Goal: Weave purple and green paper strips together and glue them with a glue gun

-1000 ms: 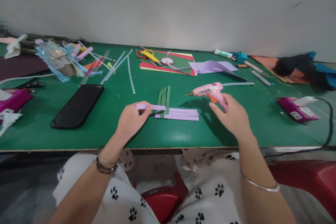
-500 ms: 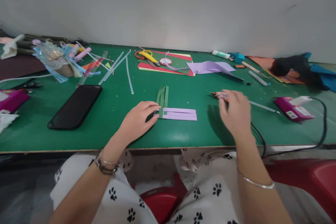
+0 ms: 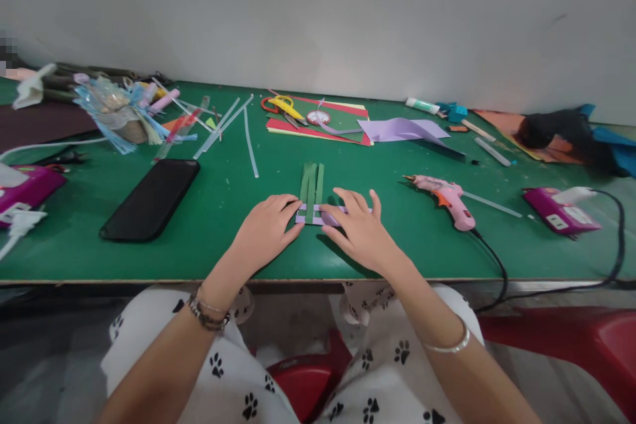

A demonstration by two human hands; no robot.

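Lilac paper strips lie woven across green paper strips near the front middle of the green table. My left hand rests with fingers flat at the left end of the lilac strips. My right hand lies spread over their right part, pressing them down. A pink glue gun lies on the table to the right of my right hand, its cord running off the front edge.
A black phone lies at left. Scissors, coloured paper sheets and a lilac sheet sit at the back. Glue sticks, purple boxes and craft scraps surround them. A red chair stands at right.
My right hand set the glue gun down on the table at right and came onto the lilac strips. My left hand moved from the strip's end to press beside the weave.
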